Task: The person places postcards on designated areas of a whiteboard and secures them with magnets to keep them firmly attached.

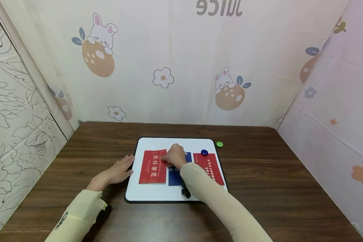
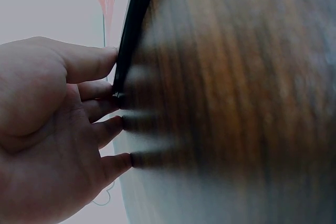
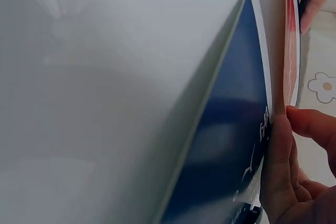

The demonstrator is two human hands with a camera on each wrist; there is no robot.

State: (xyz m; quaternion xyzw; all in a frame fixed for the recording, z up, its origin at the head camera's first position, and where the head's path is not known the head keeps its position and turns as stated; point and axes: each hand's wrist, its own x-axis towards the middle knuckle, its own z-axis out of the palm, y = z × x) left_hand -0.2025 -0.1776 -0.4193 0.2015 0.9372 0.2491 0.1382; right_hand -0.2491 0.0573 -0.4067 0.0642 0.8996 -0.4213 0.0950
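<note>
A whiteboard (image 1: 152, 194) with a black rim lies on the table. On its left part is a red card (image 1: 148, 168) with white lettering; my right hand (image 1: 176, 156) pinches that card's right edge between thumb and finger. A blue card (image 1: 174, 179) lies in the middle, partly hidden by the right hand and forearm. At the right is a second red card (image 1: 207, 164), with a dark blue round magnet (image 1: 204, 152) at its top. My left hand (image 1: 116, 171) rests flat beside the board, its fingertips touching the black left rim (image 2: 126, 40).
A green round magnet (image 1: 219, 144) sits on the brown wooden table (image 1: 260, 188), just off the board's upper right corner. Patterned curtains (image 1: 181, 101) hang behind the table and at its sides.
</note>
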